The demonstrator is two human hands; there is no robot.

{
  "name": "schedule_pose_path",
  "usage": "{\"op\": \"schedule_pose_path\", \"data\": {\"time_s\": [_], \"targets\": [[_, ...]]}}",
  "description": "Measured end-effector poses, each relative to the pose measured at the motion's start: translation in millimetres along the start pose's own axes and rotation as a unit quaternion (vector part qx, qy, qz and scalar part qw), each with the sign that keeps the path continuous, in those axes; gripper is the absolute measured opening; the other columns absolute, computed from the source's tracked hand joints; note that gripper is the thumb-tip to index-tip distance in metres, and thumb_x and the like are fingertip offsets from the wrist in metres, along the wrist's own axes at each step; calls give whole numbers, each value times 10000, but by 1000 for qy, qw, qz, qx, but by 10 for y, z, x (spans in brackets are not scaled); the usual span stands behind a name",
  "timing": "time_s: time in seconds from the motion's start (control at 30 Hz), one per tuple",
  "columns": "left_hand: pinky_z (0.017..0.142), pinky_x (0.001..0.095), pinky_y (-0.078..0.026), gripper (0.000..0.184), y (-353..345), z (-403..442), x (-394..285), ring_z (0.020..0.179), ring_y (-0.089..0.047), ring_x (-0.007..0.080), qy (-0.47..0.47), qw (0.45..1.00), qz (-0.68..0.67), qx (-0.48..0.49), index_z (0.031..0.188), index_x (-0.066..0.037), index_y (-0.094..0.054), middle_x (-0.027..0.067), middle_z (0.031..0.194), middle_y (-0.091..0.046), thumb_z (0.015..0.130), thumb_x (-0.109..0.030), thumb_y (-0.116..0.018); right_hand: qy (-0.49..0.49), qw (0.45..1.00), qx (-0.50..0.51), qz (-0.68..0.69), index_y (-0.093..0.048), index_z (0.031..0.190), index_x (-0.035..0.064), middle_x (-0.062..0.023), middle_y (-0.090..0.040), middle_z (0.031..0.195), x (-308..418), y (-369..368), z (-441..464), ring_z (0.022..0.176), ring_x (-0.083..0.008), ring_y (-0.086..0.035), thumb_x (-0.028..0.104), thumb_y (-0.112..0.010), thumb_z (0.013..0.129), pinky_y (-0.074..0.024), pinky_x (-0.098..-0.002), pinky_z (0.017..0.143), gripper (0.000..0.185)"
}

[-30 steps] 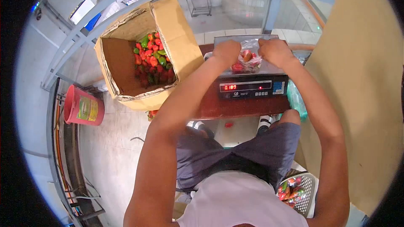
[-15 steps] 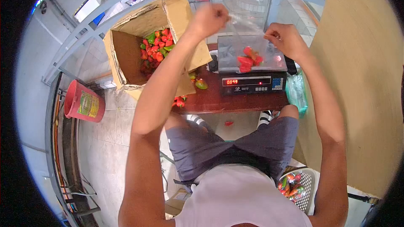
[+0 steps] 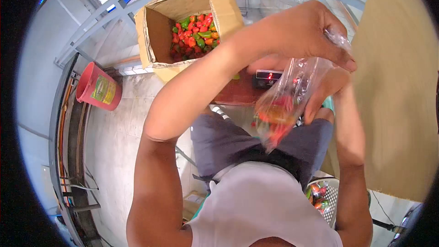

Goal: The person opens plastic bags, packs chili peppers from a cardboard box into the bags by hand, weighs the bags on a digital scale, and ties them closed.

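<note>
A clear plastic bag (image 3: 281, 110) with red and orange peppers at its bottom hangs tilted above my lap. My left hand (image 3: 320, 36) is closed on the bag's gathered top, at the upper right. Just below it, my right hand (image 3: 327, 87) is wrapped round the bag's neck. Behind the bag, the scale (image 3: 266, 79) shows part of its red display; the rest is hidden by my arm and hands. To the left, an open cardboard box (image 3: 157, 41) holds many red, green and orange peppers (image 3: 194, 34).
A red bucket (image 3: 99, 87) stands on the floor at the left. A white basket (image 3: 333, 201) with bagged peppers is beside my right hip. Part of the dark red table (image 3: 235, 96) shows under my left forearm. A tan panel (image 3: 393, 110) rises at the right.
The bag of peppers has been lifted off the scale and brought towards me. Both hands have moved closer together, to the right and nearer the camera. The view has shifted, too.
</note>
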State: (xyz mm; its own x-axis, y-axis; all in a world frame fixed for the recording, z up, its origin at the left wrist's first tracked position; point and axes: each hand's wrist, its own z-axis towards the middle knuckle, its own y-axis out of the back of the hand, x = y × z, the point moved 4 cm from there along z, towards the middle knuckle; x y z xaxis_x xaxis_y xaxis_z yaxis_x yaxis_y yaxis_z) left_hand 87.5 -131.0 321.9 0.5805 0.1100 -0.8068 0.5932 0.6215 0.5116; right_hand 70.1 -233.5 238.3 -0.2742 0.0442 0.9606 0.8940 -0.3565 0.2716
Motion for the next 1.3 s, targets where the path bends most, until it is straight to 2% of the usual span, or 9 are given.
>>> {"op": "schedule_pose_path", "data": {"time_s": [0.17,0.27,0.37,0.67,0.73,0.87,1.03,1.2,1.3], "targets": [[528,251,-371,244,73,-391,-318,596,-482,29,-84,987,95,-94,720,-19,-699,-20,624,-603,774,-194,-860,-174,975,120,61,-248,1571,96,-137,-592,1319,206,-743,139,1131,-196,-611,171,-861,784,-521,-327,891,1000],[504,288,-339,226,-69,-530,-283,543,-448,93,-151,978,47,-139,707,-24,-683,17,596,-544,762,-152,-861,-30,986,161,-15,-371,1521,108,-142,-603,1309,105,-910,87,1107,-177,-619,202,-766,890,-513,-337,910,750],[486,350,-308,247,-106,-652,-245,519,-437,244,-243,936,138,-213,666,-23,-621,83,570,-448,778,-104,-826,-10,957,196,215,-503,1423,92,-129,-600,1321,-422,-1341,157,1062,-168,-638,221,-696,946,-497,-324,958,531],[546,358,-414,217,-235,-1533,1620,562,-528,239,89,938,164,-291,716,18,-650,84,579,-529,855,-110,-758,-193,850,-170,460,-595,1302,18,-49,-674,1122,-1386,-1933,-229,1080,-138,-611,297,-585,1016,-489,-304,954,400],[587,329,-466,174,-238,-1461,1270,605,-576,259,5,876,278,-394,926,-25,-720,65,716,-632,801,-127,-786,-194,852,-170,456,-629,1238,21,-74,-625,1249,-1436,-1981,-234,1139,-157,-585,282,-593,1010,-461,-314,999,347],[595,367,-498,215,-879,-1285,484,626,-616,245,-258,888,299,-236,884,-80,-676,54,703,-598,772,-236,-772,-158,948,-236,144,-668,1164,25,-70,-615,1269,-1404,-1919,-214,1129,-153,-582,262,-604,1003,-461,-302,989,294],[501,354,-465,298,-896,-1634,903,555,-584,200,-225,864,450,-2,689,-108,-544,16,607,-501,802,-287,-752,-199,826,-233,473,-628,1228,9,-52,-618,1215,-1106,-1689,-454,1123,-149,-575,227,-610,1000,-476,-308,959,316],[435,350,-417,387,-745,-1479,661,496,-541,185,-238,868,434,-32,636,-129,-490,0,557,-430,844,-349,-732,-41,963,-187,-191,-637,1209,20,-151,-602,1220,-562,-1242,-423,1119,-265,-599,170,-679,933,-493,-371,928,317],[464,373,-467,415,-666,-1340,440,508,-589,222,-260,841,474,-38,624,-102,-518,39,534,-479,871,-391,-684,-6,958,-178,-227,-708,1105,51,-132,-629,1121,-485,-1219,-161,1054,-270,-607,182,-720,903,-481,-365,894,241]]}}
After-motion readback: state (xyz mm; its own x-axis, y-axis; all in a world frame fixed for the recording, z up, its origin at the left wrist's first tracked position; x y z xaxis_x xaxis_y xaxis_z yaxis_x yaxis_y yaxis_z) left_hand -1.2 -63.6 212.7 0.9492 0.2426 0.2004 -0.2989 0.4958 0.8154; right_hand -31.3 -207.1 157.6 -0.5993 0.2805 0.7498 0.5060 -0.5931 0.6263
